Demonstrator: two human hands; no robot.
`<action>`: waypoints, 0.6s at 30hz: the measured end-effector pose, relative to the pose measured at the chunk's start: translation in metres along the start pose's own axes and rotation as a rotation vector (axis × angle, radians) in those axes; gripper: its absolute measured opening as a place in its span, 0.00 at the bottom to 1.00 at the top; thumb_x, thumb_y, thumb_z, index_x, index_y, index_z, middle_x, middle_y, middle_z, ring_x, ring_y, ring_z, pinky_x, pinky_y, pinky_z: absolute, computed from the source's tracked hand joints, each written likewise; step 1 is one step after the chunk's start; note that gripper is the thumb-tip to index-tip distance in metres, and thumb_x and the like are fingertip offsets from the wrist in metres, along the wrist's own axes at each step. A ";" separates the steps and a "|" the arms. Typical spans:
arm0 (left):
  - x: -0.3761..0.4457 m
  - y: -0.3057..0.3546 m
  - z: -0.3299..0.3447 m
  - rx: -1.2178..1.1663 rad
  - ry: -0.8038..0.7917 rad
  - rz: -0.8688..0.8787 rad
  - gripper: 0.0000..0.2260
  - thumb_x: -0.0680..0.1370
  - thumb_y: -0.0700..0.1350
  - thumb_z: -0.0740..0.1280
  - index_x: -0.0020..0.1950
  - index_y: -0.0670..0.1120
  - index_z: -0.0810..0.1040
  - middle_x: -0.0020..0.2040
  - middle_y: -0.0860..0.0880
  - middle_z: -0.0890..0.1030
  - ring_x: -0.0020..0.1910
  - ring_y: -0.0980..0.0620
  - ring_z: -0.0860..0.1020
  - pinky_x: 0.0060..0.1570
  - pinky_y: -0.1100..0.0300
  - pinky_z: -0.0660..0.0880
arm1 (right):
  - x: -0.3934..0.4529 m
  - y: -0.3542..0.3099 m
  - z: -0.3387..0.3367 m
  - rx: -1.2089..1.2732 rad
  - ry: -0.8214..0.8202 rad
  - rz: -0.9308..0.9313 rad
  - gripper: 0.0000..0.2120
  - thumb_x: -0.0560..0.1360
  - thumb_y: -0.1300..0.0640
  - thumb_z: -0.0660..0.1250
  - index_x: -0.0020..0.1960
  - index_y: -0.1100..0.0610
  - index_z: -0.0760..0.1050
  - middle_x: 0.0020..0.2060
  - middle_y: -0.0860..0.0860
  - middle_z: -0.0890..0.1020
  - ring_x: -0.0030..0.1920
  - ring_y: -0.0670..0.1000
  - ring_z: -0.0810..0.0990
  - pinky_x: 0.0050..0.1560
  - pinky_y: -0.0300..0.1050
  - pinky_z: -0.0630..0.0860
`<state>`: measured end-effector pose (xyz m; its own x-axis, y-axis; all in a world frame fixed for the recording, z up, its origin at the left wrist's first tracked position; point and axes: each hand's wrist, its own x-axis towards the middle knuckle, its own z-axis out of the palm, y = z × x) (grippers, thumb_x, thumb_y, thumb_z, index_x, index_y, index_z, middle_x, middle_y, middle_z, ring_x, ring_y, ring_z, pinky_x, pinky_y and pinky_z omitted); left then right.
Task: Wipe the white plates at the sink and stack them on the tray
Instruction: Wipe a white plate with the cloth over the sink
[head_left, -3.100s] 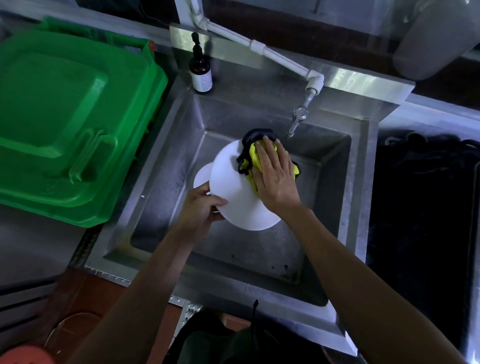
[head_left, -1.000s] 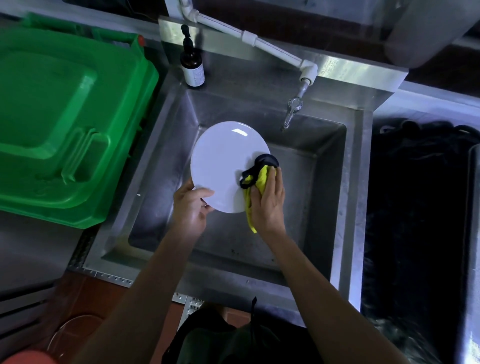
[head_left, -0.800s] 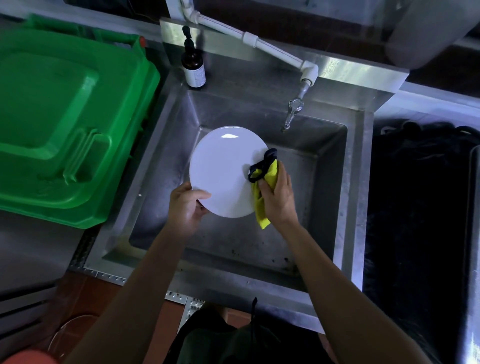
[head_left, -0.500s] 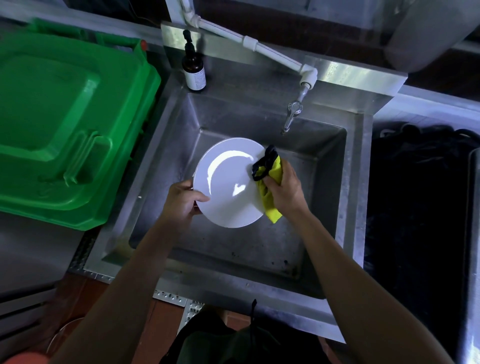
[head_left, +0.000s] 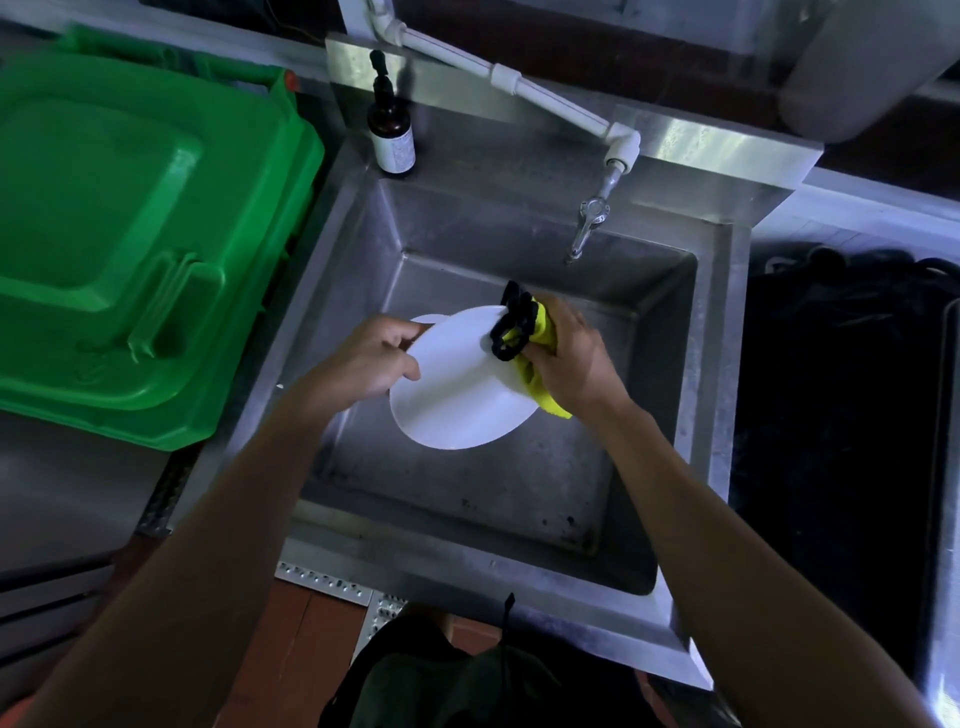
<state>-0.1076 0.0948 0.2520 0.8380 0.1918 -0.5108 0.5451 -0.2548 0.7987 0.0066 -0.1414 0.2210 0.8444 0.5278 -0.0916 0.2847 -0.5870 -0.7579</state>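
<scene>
Over the steel sink (head_left: 717, 364) I hold a white plate (head_left: 457, 395) tilted, its face turned toward me. My left hand (head_left: 371, 358) grips its left rim with the fingers curled round the edge. My right hand (head_left: 569, 351) clutches a yellow and black cloth (head_left: 522, 332) against the plate's upper right rim. A sliver of a second white plate (head_left: 422, 319) shows just behind my left fingers. No tray is in view.
A green plastic lid (head_left: 130, 234) lies on the counter to the left. A brown pump bottle (head_left: 390, 137) stands at the sink's back left corner. A tap (head_left: 587, 228) hangs from a white pipe (head_left: 524, 91) over the basin. Something dark fills the area on the right (head_left: 841, 389).
The plate has tipped flatter and shifted lower right. My left hand moved up to the plate's upper left rim. My right hand with the cloth slid up to the top right edge.
</scene>
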 end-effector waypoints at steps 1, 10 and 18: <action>0.002 0.002 0.000 0.043 -0.017 0.002 0.19 0.70 0.31 0.68 0.52 0.50 0.87 0.46 0.65 0.85 0.51 0.50 0.83 0.48 0.52 0.80 | 0.000 -0.003 0.000 -0.036 0.007 -0.043 0.22 0.72 0.60 0.69 0.64 0.49 0.72 0.58 0.50 0.78 0.55 0.50 0.72 0.49 0.42 0.65; 0.011 0.004 0.013 0.220 0.020 0.062 0.22 0.70 0.27 0.65 0.54 0.48 0.87 0.49 0.50 0.86 0.48 0.52 0.82 0.44 0.58 0.77 | -0.008 -0.017 -0.003 -0.229 -0.005 -0.249 0.24 0.68 0.65 0.71 0.64 0.56 0.77 0.54 0.54 0.81 0.52 0.60 0.78 0.48 0.45 0.68; -0.001 -0.027 0.044 0.021 0.367 0.035 0.19 0.73 0.32 0.64 0.58 0.48 0.86 0.50 0.60 0.86 0.55 0.53 0.81 0.50 0.68 0.74 | -0.020 -0.017 0.003 -0.300 0.132 -0.361 0.19 0.68 0.60 0.63 0.57 0.58 0.80 0.49 0.54 0.82 0.48 0.62 0.79 0.46 0.53 0.77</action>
<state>-0.1220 0.0602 0.2172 0.7941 0.5089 -0.3323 0.5202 -0.2862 0.8047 -0.0165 -0.1398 0.2334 0.7124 0.6592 0.2408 0.6720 -0.5418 -0.5049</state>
